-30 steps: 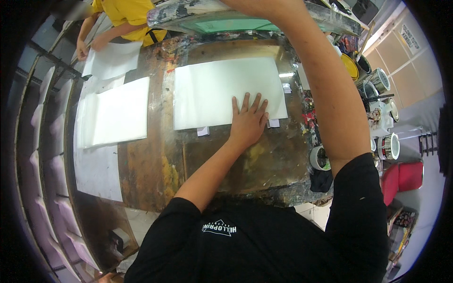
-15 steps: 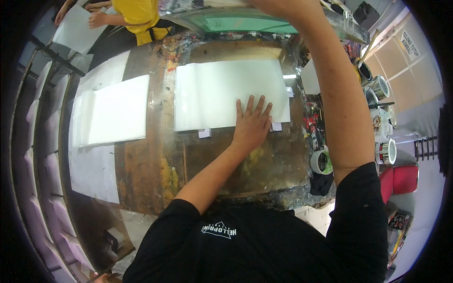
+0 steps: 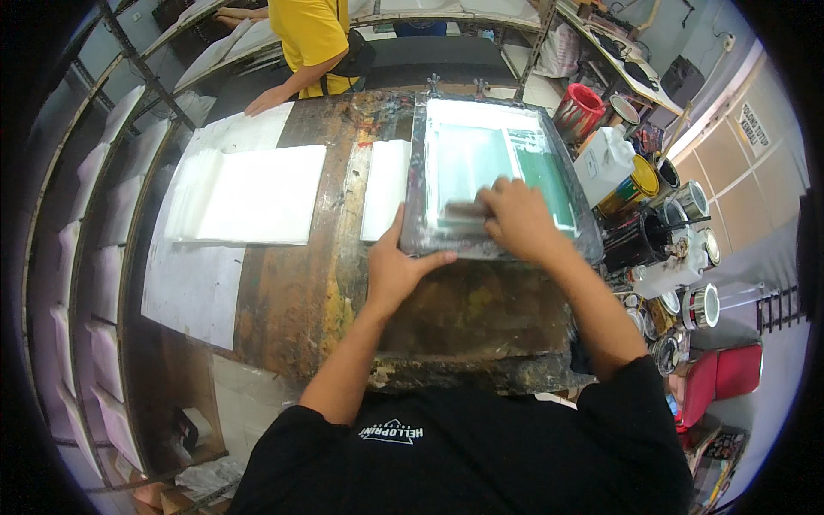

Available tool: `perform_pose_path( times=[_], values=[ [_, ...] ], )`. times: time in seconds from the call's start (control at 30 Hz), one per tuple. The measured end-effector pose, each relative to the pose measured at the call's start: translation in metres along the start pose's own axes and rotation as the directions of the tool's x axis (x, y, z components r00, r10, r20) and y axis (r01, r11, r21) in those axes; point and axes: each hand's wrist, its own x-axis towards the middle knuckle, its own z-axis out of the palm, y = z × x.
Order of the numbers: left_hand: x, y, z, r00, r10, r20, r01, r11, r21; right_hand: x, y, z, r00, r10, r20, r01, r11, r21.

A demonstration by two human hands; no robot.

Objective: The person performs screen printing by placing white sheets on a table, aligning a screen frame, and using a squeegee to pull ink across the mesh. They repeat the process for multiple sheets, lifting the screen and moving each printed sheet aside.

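A screen printing frame (image 3: 416, 172) with a green and white mesh lies lowered on the worktable. My left hand (image 3: 395, 268) grips its near left corner, thumb along the near edge and fingers at the left side. With my right hand (image 3: 525, 221) I hold a squeegee (image 3: 466, 210), slightly blurred, against the near part of the mesh. Out from under the frame's left side sticks a white sheet (image 3: 386, 189); the rest of it is hidden. Further left on the table rests a stack of white sheets (image 3: 266, 193).
Ink cans, a red bucket (image 3: 580, 110) and a white jug (image 3: 605, 163) crowd the table's right side. Shelf racks (image 3: 129, 257) holding white sheets stand at the left. A person in a yellow shirt (image 3: 309, 34) is beyond the table, one hand at its far left edge.
The frame has come down over the white sheet. My left hand went from the sheet to the frame's corner; my right hand came down from the top and now holds a squeegee.
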Motion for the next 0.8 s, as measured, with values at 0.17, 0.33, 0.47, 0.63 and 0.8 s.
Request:
perform_pose_path(
  times=[0.17, 0.33, 0.47, 0.63, 0.8],
  values=[
    [-0.023, -0.051, 0.021, 0.999, 0.052, 0.013, -0.053, 0.921, 0.385, -0.043, -0.031, 0.046, 0.989, 0.086, 0.124, -0.096, 0.992, 0.079],
    [-0.020, -0.057, 0.023, 0.998, 0.061, 0.018, -0.063, 0.931, 0.359, -0.025, -0.022, 0.085, 0.989, 0.139, 0.053, -0.140, 0.990, 0.025],
    [-0.020, -0.056, 0.022, 0.997, 0.062, 0.041, -0.072, 0.929, 0.363, 0.060, 0.028, 0.116, 0.985, 0.170, -0.010, -0.170, 0.985, -0.041],
    [-0.018, -0.054, 0.018, 0.995, 0.102, 0.022, -0.103, 0.932, 0.346, 0.177, 0.100, 0.116, 0.961, 0.201, 0.188, -0.200, 0.979, -0.025],
    [-0.018, -0.052, 0.017, 0.992, 0.125, -0.009, -0.120, 0.965, 0.235, 0.221, 0.136, 0.117, 0.958, 0.182, 0.222, -0.185, 0.983, -0.008]
  ],
)
